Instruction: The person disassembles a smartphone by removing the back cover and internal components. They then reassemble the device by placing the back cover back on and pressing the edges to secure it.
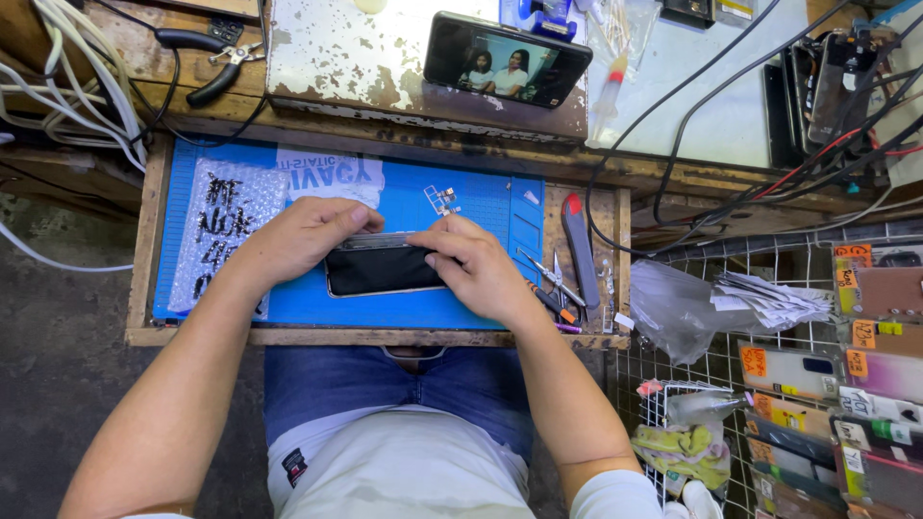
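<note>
- On the blue mat in the head view, a dark phone lies flat, screen side down or up we cannot tell, with both hands closed over its upper edge.
- Our left hand covers the phone's left upper corner; its fingers are curled and pressed together against the edge, pinching the phone's rim.
- Our right hand grips the right end, fingers bent and pressed onto the phone's top and side, thumb tucked low against it.
- We judge the work to be pressing or prying along the phone's upper seam. To do it well, we keep the phone flat on the mat, spread pressure evenly between both hands, and avoid bending the body at its middle.
- Just above the hands sits a small metal part on the mat; we should keep our knuckles from sweeping it off.
- Left of the left hand lies a bubble-wrap bag with dark markings.
- Right of the mat, on the wooden table, lie tweezers and a grey pry tool, near the right hand.
- Further back, a second phone stands propped, its screen lit, and black pliers lie at the upper left.
</note>
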